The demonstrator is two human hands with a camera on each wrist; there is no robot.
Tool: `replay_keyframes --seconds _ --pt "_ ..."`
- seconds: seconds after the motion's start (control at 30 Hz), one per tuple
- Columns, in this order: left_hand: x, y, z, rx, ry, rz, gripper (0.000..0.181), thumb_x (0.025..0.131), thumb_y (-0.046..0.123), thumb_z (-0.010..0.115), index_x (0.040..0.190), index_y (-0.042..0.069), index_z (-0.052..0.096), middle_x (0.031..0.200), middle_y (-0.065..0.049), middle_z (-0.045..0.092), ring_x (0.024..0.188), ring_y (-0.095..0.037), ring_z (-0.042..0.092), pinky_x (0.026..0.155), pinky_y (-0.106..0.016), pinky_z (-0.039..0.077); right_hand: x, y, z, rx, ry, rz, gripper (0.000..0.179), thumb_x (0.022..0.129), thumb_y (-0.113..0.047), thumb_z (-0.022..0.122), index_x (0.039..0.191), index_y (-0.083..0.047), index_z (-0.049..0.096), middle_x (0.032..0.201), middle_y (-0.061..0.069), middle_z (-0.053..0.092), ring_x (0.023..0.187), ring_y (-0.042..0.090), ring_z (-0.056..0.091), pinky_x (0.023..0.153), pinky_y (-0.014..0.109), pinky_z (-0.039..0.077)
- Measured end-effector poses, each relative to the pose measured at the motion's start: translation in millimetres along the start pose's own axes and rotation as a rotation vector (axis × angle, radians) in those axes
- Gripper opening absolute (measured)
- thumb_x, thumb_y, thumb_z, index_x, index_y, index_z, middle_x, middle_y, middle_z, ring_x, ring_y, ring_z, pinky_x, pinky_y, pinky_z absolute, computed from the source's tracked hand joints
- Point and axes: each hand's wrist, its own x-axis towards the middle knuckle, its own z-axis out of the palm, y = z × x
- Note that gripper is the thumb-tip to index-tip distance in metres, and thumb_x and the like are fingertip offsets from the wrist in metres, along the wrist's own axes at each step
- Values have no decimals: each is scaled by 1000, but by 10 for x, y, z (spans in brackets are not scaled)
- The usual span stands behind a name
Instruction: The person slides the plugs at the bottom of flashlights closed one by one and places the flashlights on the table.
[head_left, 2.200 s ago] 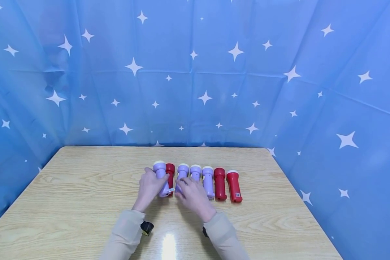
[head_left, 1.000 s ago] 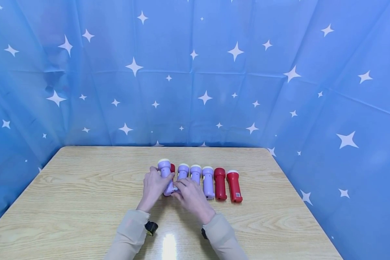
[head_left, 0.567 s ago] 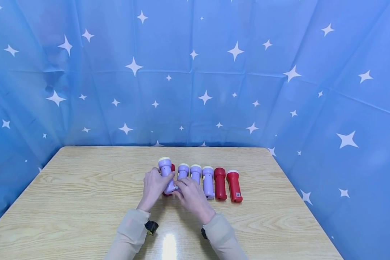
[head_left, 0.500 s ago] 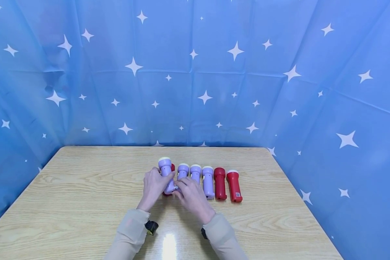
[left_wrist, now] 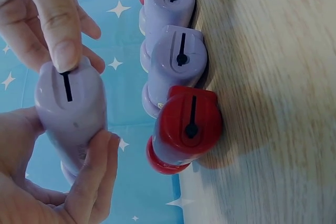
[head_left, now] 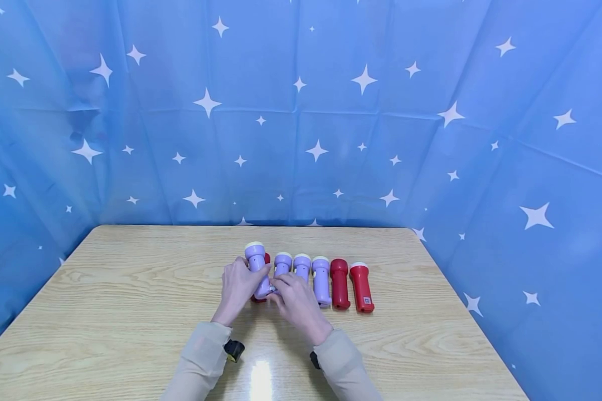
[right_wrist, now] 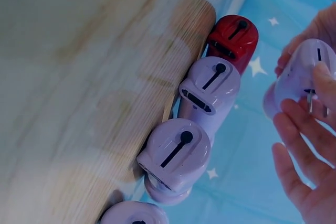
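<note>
My left hand (head_left: 237, 287) grips a light purple flashlight (head_left: 255, 267), white lens rim pointing away, held above a dark red flashlight (head_left: 267, 258) that it mostly covers. In the left wrist view, the right hand's thumb (left_wrist: 65, 53) presses the black slot on the butt end of the held flashlight (left_wrist: 79, 114). Two metal plug prongs (right_wrist: 310, 102) stick out of its side in the right wrist view, next to the fingertips. From the head, my right hand (head_left: 301, 306) pinches that same end and overlaps the neighbouring purple flashlights.
Rightward along the row lie three more purple flashlights (head_left: 321, 281), a dark red one (head_left: 339, 284) and a brighter red one (head_left: 362, 289) with a white rim. They rest on a wooden table (head_left: 130, 289). Behind hangs a blue star-patterned curtain (head_left: 261, 139).
Since the oldest frame, the left hand has brought the purple flashlight slightly right and up, over the red one. The right fingers have closed over its plug end. Lately there is almost no movement.
</note>
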Motion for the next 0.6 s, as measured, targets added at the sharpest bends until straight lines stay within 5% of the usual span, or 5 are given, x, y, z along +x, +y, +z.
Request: replay_keyframes --seconds 0.6 --pt "-30 35 44 34 15 -4 48 73 40 75 81 -2 55 70 -16 59 59 -26 56 47 -28 36 -11 -13 18 33 27 61 23 74 -17 79 95 -8 72 96 2 72 91 17 66 83 28 52"
